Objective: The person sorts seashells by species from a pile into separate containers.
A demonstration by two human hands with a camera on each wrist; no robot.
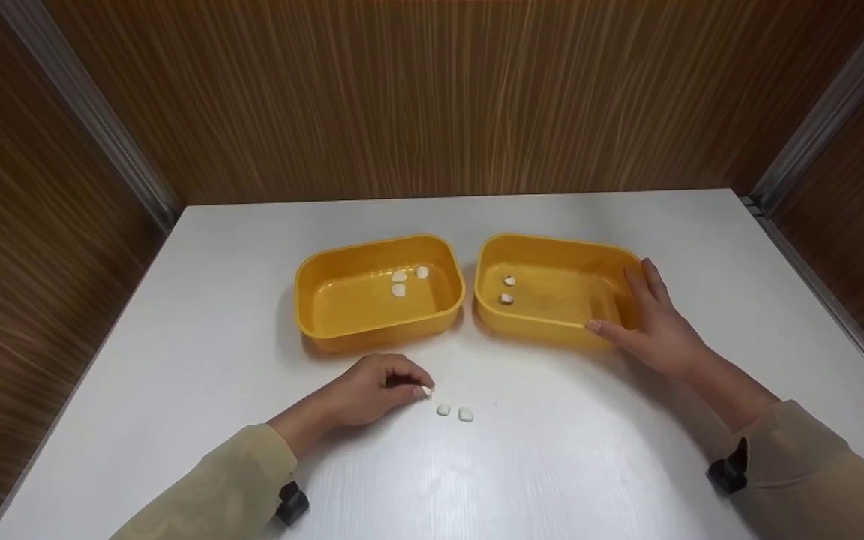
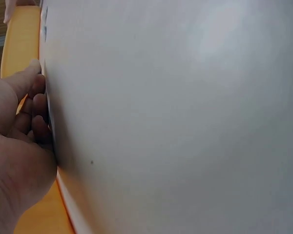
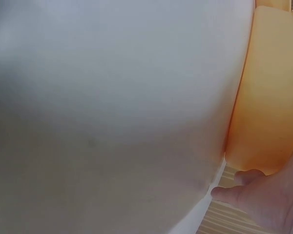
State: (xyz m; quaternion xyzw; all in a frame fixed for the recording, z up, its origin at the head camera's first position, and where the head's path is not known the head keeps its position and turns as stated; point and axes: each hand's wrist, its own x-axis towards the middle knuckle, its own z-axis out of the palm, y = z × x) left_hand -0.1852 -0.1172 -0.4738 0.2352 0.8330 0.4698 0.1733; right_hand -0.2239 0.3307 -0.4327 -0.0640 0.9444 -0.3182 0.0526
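My left hand [image 1: 372, 390] pinches a small white piece [image 1: 427, 391] between thumb and index finger, low over the table. Two similar white pieces, one rounded [image 1: 443, 409] and one squarish [image 1: 466, 414], lie just right of those fingertips. My right hand [image 1: 664, 330] rests at the right end of the right yellow bin [image 1: 529, 324], thumb along its front rim and fingers stretched over the end wall. Inside that bin, near its left wall, are two whitish pieces with dark marks [image 1: 506, 298]. The left yellow bin [image 1: 349, 334] contains three plain white pieces [image 1: 399, 289].
Both bins stand side by side on a white table [image 1: 199, 315], with a narrow gap between them. Wood-grain panels [image 1: 432, 97] enclose the table at the back and both sides, joined by metal corner strips [image 1: 94, 112].
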